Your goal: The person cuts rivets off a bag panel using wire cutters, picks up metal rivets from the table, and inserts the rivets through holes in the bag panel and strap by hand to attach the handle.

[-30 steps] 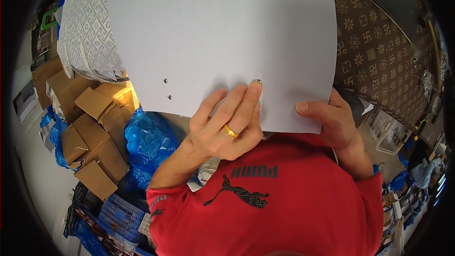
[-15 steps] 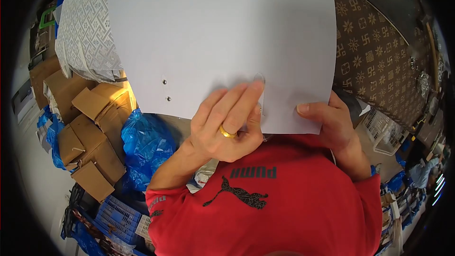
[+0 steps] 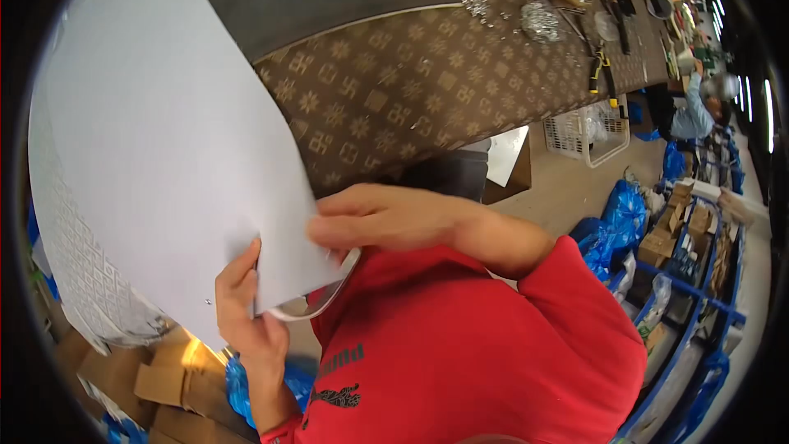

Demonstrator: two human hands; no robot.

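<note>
A large white sheet (image 3: 164,131) spans the left of the head view, with a small metal stud near its lower edge. My left hand (image 3: 251,308) is at the sheet's bottom edge, fingers on its face and thumb lower down, closed on it; what lies under the fingertips is hidden. My right hand (image 3: 362,218) is at the sheet's lower right edge, its fingers together over the edge and blurred. A pale strap (image 3: 333,292) loops out below the sheet between my hands.
Beyond the sheet is a brown patterned table (image 3: 386,99) bearing metal bits, a clear bag (image 3: 542,22) and yellow-black pliers (image 3: 602,70). A white basket (image 3: 588,136), blue bags (image 3: 620,210) and shelving stand right; cardboard boxes (image 3: 164,382) lie lower left. A person (image 3: 693,115) is far right.
The view has swung right, bringing in more of the table and shelving. The sheet and both hands now appear further left, and the sheet is tilted. The pale strap has come into view.
</note>
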